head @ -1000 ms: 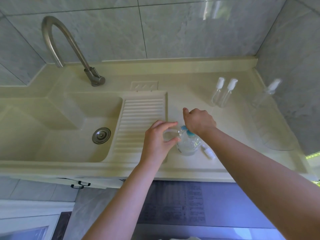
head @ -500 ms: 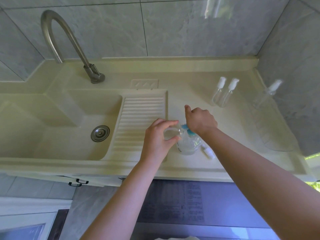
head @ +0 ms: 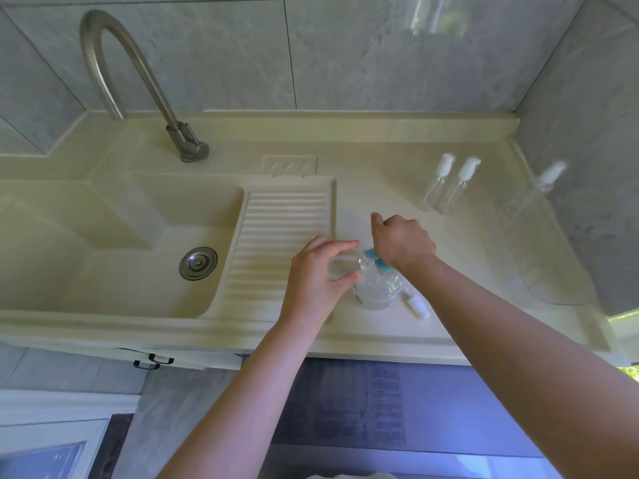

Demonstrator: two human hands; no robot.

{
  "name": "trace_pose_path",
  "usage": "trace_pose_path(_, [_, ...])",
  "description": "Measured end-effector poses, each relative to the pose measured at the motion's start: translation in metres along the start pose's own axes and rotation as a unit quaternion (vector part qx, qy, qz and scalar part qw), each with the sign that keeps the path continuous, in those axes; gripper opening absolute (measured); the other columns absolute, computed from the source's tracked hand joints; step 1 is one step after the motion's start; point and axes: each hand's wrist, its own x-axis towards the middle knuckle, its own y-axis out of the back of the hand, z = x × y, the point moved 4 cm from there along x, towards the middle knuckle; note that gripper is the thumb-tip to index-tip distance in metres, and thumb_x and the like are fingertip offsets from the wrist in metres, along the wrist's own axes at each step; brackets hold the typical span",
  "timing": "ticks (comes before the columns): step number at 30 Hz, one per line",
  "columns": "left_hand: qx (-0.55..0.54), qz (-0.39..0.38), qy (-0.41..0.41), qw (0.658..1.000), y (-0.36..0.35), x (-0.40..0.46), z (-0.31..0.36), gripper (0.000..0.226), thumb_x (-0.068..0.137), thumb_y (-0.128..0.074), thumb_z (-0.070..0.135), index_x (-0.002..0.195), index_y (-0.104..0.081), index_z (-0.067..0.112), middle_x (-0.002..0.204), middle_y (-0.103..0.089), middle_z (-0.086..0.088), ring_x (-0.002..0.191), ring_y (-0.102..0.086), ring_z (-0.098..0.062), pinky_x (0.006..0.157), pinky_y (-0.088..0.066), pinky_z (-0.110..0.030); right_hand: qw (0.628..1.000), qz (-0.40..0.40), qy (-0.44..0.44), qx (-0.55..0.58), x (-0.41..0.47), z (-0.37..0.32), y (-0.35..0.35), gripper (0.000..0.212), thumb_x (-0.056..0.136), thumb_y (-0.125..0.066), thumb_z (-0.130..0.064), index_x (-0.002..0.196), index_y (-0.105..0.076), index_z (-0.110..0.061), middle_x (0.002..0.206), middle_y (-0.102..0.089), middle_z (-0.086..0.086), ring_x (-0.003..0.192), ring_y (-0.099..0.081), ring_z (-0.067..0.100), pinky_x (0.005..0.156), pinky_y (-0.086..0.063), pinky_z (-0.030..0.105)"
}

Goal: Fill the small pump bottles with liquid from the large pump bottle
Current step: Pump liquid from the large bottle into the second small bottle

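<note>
A large clear pump bottle [head: 377, 291] with a blue pump head [head: 377, 260] stands on the counter near the front edge. My right hand [head: 403, 243] sits on top of the blue pump, fingers curled over it. My left hand [head: 316, 275] grips a small clear bottle [head: 340, 267], its open mouth held against the blue nozzle. A small white pump cap [head: 417, 304] lies on the counter just right of the large bottle. Two small capped bottles [head: 449, 186] stand together at the back right, and a third [head: 539, 188] stands by the right wall.
A cream sink basin [head: 114, 257] with a metal drain [head: 198, 263] and a ribbed washboard [head: 281, 236] lies to the left. A curved metal tap [head: 138, 81] rises at the back. A clear curved plastic piece [head: 553, 285] lies on the right of the counter [head: 397, 160].
Both hands and the bottles keep almost the same pose; only the view has shifted slightly.
</note>
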Motion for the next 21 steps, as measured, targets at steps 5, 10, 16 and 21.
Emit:
trace_pose_path(5, [0.005,-0.003,-0.003,1.000,0.0001,0.0010,0.0001,0.050,0.064,-0.088,0.010,0.111,-0.074,0.023,0.101,-0.065,0.010,0.092,-0.065,0.000,0.088,-0.042,-0.008,1.000,-0.027,-0.003,-0.010,0.0008,-0.0009,0.0037,0.061,0.098,-0.021,-0.061,0.092,-0.057,-0.013,0.087,-0.057,0.008,0.089,-0.054,0.034,0.078,-0.040,0.037])
trace_pose_path(10, [-0.003,-0.001,-0.002,1.000,0.0021,0.0019,0.0022,0.049,0.064,-0.088,0.009,0.110,-0.074,0.022,0.101,-0.065,0.009,0.091,-0.066,-0.001,0.086,-0.043,-0.008,0.999,-0.051,-0.003,-0.014,0.0040,-0.0016,0.0047,0.057,0.098,-0.024,-0.060,0.092,-0.057,-0.013,0.089,-0.058,0.008,0.090,-0.056,0.033,0.079,-0.041,0.037])
trace_pose_path(16, [-0.015,-0.006,0.009,1.000,0.0007,-0.0004,-0.0003,0.050,0.064,-0.089,0.009,0.110,-0.074,0.021,0.101,-0.066,0.008,0.091,-0.067,-0.003,0.089,-0.047,-0.013,1.000,-0.013,0.003,-0.005,0.0024,-0.0006,0.0000,0.052,0.100,-0.022,-0.049,0.091,-0.058,-0.013,0.094,-0.057,0.011,0.090,-0.054,0.035,0.080,-0.042,0.037])
trace_pose_path(21, [-0.014,-0.008,0.010,1.000,0.0017,0.0006,0.0006,0.050,0.065,-0.089,0.010,0.111,-0.074,0.022,0.101,-0.066,0.006,0.092,-0.067,-0.005,0.091,-0.049,-0.019,0.999,-0.047,0.005,-0.007,0.0025,-0.0027,0.0036,0.061,0.099,-0.021,-0.061,0.087,-0.056,-0.012,0.078,-0.052,0.006,0.089,-0.056,0.034,0.078,-0.042,0.037])
